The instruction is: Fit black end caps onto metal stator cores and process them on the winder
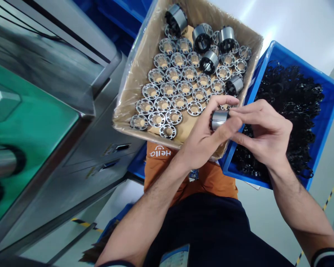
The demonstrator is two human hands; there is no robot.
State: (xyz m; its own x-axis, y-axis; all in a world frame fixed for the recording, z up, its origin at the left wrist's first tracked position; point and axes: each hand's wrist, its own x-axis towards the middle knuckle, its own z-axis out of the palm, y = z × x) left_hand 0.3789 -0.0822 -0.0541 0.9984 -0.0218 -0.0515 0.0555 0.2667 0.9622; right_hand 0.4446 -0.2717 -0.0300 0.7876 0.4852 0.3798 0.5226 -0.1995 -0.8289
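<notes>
My left hand (pixel 204 133) is wrapped round a silver metal motor core (pixel 219 118), thumb on the near side and fingers on the far side. At the core's right end, my right hand (pixel 263 129) has its fingertips and thumb pinched together; what lies between them is hidden. Under and beyond my hands is a plastic-lined cardboard box (pixel 122 107) with rows of slotted ring-shaped cores (pixel 168 89) standing on end. Several cores with black end pieces (pixel 209 62) lie on top of the rows at the far right.
A blue bin (pixel 327 122) full of black plastic pieces (pixel 291 92) stands to the right, against the box. A grey metal machine with a green panel (pixel 41 122) is close on the left. Blue crates (pixel 119 15) are behind the box.
</notes>
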